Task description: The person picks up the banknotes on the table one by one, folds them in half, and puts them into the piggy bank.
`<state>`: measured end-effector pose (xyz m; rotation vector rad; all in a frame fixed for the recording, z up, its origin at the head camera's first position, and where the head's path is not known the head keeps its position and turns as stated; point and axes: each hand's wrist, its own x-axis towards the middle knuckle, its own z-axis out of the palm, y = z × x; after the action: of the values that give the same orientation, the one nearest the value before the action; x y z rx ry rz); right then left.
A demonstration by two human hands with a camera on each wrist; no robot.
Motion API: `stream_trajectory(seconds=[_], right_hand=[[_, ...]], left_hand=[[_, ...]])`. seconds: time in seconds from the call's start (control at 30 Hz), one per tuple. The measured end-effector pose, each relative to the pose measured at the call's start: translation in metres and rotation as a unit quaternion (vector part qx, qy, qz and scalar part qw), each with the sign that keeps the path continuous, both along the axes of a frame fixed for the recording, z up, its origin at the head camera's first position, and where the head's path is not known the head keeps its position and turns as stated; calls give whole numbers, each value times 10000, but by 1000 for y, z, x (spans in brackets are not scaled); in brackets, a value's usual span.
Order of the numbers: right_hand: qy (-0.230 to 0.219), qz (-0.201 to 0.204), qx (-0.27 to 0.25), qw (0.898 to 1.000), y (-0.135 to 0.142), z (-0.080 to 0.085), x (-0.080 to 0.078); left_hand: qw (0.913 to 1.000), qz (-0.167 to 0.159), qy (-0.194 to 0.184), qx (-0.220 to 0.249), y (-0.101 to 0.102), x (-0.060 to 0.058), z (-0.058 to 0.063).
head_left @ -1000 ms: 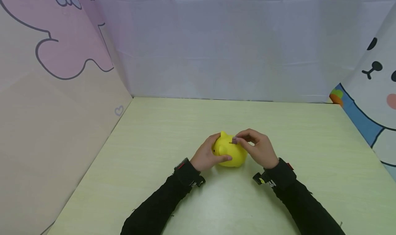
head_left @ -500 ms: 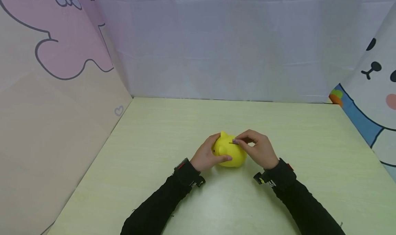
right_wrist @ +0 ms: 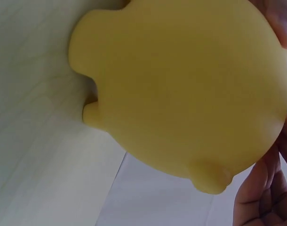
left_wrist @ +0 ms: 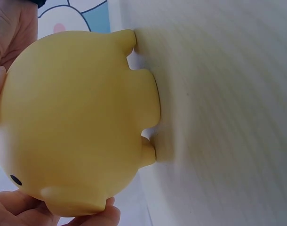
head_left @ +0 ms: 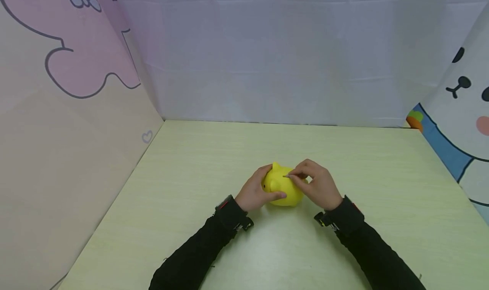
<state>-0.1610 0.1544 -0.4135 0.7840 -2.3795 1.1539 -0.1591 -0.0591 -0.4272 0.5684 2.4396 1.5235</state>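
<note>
A round yellow piggy bank (head_left: 289, 191) stands on the table, its eye and snout end toward the left. My left hand (head_left: 254, 190) grips it at the head end, with the thumb on the near side and the fingers over the far side. At the slot in its back, my right hand (head_left: 316, 184) pinches a small flat purplish-grey piece (head_left: 287, 175) between thumb and index finger. Only a thin sliver of that piece shows. In the left wrist view the bank's feet touch the table; in the right wrist view its tail end shows and the slot is hidden.
The pale wood-grain table (head_left: 214, 154) reaches back to a white cloth wall (head_left: 267, 60). Cartoon-printed panels stand on both sides, a pink one (head_left: 88, 43) at left and a bear-like figure (head_left: 458, 124) at right.
The purplish piece, seen as a small square one second ago, now shows only as a sliver at the slot. My right fingertips have lowered slightly toward the slot; my left hand stays still.
</note>
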Motion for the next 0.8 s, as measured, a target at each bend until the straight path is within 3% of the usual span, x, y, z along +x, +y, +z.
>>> stream_trajectory(seconds=[0.3, 0.8], right_hand=[[136, -116, 156, 9997, 0, -1, 3], [620, 28, 370, 9974, -1, -1, 3]], left_hand=[[10000, 13, 24, -46, 0, -1, 0], [9999, 48, 80, -92, 0, 0, 0]])
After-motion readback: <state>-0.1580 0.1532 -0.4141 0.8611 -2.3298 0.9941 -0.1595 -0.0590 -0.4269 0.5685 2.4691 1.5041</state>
